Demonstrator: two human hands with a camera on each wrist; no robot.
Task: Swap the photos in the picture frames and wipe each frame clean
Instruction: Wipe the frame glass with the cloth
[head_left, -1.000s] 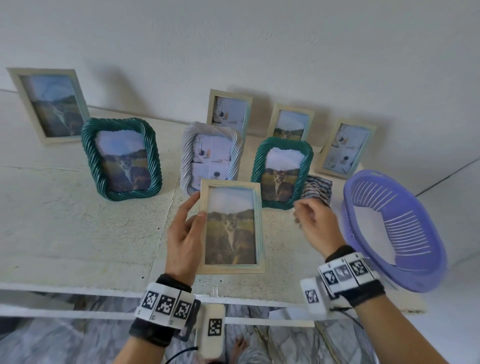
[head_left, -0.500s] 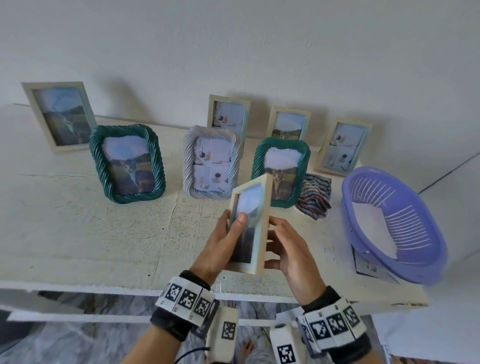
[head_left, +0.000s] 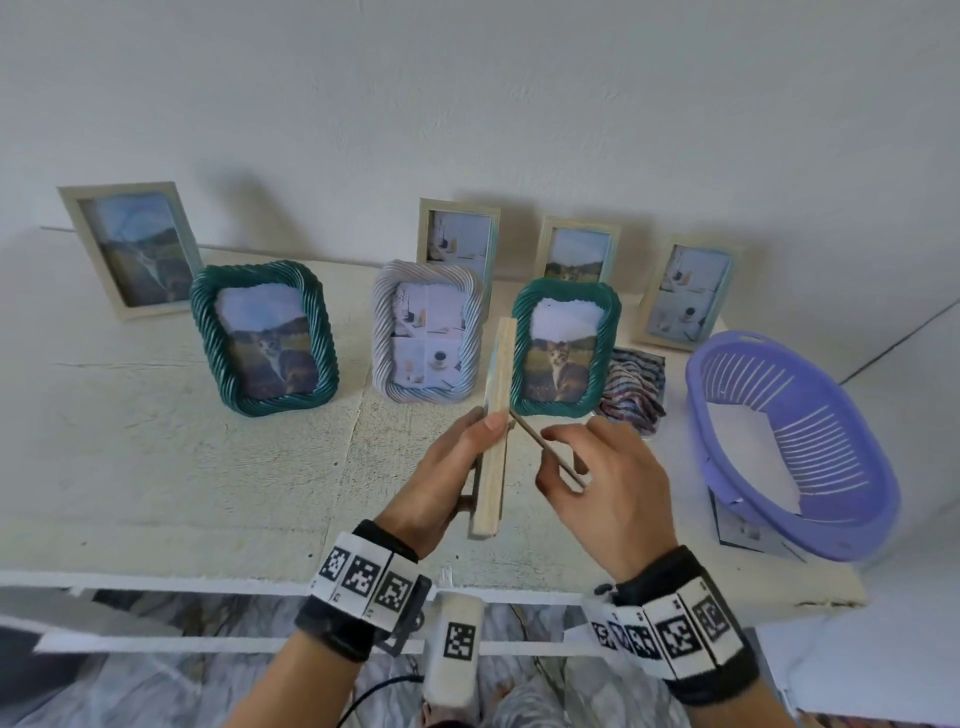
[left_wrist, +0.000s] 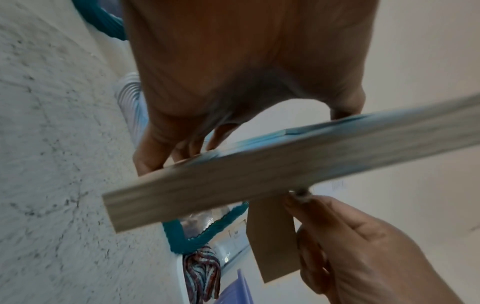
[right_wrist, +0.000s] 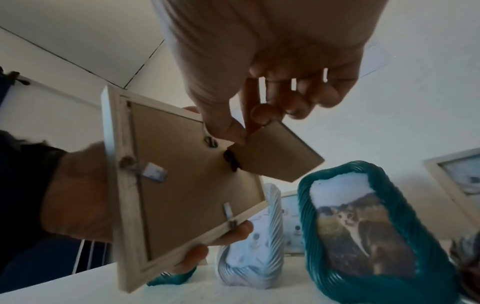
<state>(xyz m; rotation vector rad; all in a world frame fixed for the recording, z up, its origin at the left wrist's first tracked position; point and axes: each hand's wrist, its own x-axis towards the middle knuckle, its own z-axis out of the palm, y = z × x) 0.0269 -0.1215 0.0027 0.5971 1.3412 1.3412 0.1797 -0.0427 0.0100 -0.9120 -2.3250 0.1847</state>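
Above the white counter (head_left: 156, 467), the left hand (head_left: 441, 478) grips a wooden frame (head_left: 493, 441) edge-on, while the right hand (head_left: 608, 483) pinches its cardboard stand (right_wrist: 275, 152), folded outward.

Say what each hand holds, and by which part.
Left hand grips the wooden frame by its long edges. Right hand pinches that frame's cardboard stand, swung out from the back.

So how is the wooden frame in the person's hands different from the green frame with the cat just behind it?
The wooden frame is plain, flat-edged and held edge-on in the air; the green frame is twisted like rope and stands on the table. The wooden frame's back faces the right hand; the green frame shows its cat photo.
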